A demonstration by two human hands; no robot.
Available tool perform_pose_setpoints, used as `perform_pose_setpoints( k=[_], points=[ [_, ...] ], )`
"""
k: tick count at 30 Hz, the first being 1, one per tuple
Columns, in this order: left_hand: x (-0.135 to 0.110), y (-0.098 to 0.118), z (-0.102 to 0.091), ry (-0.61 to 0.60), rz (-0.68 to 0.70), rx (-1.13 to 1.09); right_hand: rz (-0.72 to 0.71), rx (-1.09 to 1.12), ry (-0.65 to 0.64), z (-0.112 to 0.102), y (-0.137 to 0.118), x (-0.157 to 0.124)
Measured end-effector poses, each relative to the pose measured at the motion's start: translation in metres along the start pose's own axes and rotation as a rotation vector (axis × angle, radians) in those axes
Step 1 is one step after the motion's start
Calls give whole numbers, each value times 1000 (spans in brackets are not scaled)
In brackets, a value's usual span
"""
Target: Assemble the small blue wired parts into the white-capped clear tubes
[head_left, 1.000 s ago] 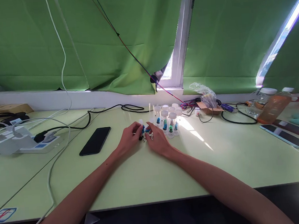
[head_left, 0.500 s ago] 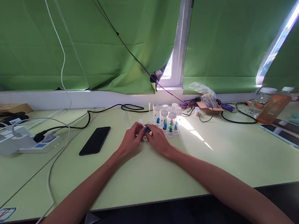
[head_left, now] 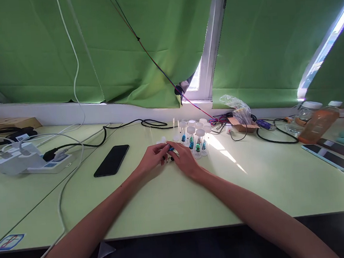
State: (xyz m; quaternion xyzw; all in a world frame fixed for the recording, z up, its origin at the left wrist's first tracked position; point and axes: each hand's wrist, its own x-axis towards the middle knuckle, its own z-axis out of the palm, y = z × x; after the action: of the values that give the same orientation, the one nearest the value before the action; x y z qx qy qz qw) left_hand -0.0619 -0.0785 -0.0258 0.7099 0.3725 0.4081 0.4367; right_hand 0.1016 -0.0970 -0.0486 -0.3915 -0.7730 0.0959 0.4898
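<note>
Above the table, my left hand (head_left: 153, 157) and my right hand (head_left: 185, 159) meet with their fingertips pinched around a small shiny blue piece (head_left: 170, 148). Fingers cover most of it, so its exact kind is hidden. Just below the fingertips a small dark and metallic bit (head_left: 170, 159) shows; I cannot tell whether it belongs to the blue piece. Right beside my right hand stands a cluster of clear tubes (head_left: 197, 145) with white caps, several holding blue or green pieces. Behind my fingers lies a small white cap (head_left: 163, 139), near an upright clear tube (head_left: 176, 133).
A black phone (head_left: 111, 160) lies to the left, with a power strip (head_left: 52, 165) and white cables beyond. At the right are a small cardboard box (head_left: 243, 126), an orange bottle (head_left: 319, 123) and another phone (head_left: 330, 157). Black cable (head_left: 124, 125) runs along the back.
My fingers have shifted slightly around the blue piece, and the dark bit beneath them shows more. The whole view has moved a little, so everything sits slightly further right.
</note>
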Motion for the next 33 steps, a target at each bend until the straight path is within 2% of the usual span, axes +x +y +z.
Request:
perform_pose_setpoints(
  k=[4,8,11,17,22,33],
  points=[
    [0,2,-2,46,-35,-64,32,-40,7,0,-1,0],
    [1,5,-3,234,-52,-132,43,-121,-10,1,-1,1],
    [2,7,-4,334,-39,-170,23,-202,-90,2,1,0],
    [3,6,-4,444,-1,-190,21,-326,-235,5,4,-3],
    [3,8,-2,467,-12,-141,53,-383,-282,3,2,-3],
    [3,1,1,415,-53,-119,109,-463,-294,1,-2,-5]
  ],
)
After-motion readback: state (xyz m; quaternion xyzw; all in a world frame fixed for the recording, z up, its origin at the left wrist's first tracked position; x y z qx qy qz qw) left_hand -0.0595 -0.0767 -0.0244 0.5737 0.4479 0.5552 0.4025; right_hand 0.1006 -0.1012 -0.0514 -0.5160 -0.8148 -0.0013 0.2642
